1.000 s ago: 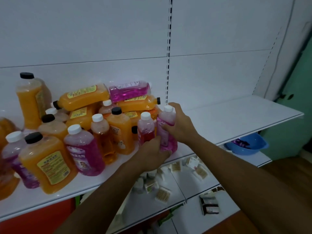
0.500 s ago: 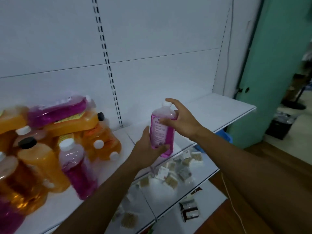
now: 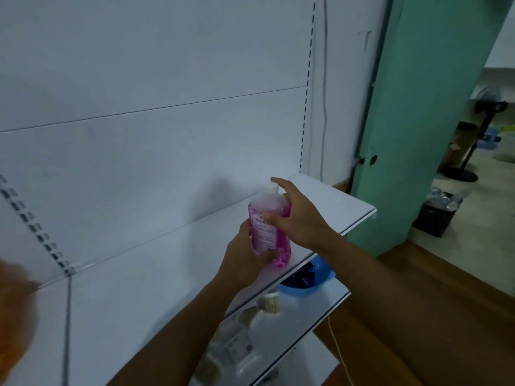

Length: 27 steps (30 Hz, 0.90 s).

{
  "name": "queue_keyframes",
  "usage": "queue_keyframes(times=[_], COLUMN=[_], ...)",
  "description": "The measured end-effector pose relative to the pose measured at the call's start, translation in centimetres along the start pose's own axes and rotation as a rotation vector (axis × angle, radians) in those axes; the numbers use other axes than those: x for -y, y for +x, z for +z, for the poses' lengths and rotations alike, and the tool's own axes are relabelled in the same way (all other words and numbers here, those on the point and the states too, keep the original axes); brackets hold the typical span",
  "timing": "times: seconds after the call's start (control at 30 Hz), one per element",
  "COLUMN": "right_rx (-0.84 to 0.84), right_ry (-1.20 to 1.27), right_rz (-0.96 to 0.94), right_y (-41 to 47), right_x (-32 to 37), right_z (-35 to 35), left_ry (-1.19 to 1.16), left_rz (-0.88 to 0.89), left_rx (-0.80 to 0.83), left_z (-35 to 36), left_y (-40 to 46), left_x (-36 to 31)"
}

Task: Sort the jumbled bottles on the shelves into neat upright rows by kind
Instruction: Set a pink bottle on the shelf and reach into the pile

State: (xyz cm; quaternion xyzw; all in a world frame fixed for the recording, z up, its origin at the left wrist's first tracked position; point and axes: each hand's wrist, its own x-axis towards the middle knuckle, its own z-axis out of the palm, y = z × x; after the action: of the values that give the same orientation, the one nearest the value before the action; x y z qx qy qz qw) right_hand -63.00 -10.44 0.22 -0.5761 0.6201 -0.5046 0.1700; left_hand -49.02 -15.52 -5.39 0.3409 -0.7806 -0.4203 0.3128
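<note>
I saw the pink bottle (image 3: 269,229) held upright over the right-hand end of the white shelf (image 3: 345,210), near its front edge; whether its base touched the shelf I could not tell. It was a small clear plastic bottle with rounded shoulders and a white screw cap, filled almost to the neck with translucent pink liquid, and it carried a pale label with small dark print too fine for me to read. My left hand (image 3: 245,257) cupped the lower body from the left, its fingers curled round the base. My right hand (image 3: 299,218) gripped the upper body from the right, thumb pressed across the label, the index finger lifted straight past the cap and the others wrapped behind. A blurred orange shape (image 3: 14,316) showed at the left edge. On the shelf below sat a blue bowl (image 3: 320,277) with dark purple contents, beside some small pale packets (image 3: 267,303).
</note>
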Motion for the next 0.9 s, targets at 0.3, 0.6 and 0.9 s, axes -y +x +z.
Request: queue_keyframes(times=[0.3, 0.6, 0.9], right_rx=[-0.074, -0.093, -0.08], right_ry=[-0.146, -0.208, -0.167], right_rz=[0.068, 0.114, 0.137], right_y=[8.6, 17.2, 20.0], right_x=[-6.7, -12.3, -14.6], right_z=[-5.0, -8.8, -9.0], left_ry=[0.006, 0.064, 0.204], left_rz=[0.015, -0.003, -0.003], left_rx=[0.035, 0.055, 0.084], left_z=[5.0, 7.1, 7.6], left_y=[13.4, 24.6, 28.2], left_x=[1.7, 3.8, 4.6])
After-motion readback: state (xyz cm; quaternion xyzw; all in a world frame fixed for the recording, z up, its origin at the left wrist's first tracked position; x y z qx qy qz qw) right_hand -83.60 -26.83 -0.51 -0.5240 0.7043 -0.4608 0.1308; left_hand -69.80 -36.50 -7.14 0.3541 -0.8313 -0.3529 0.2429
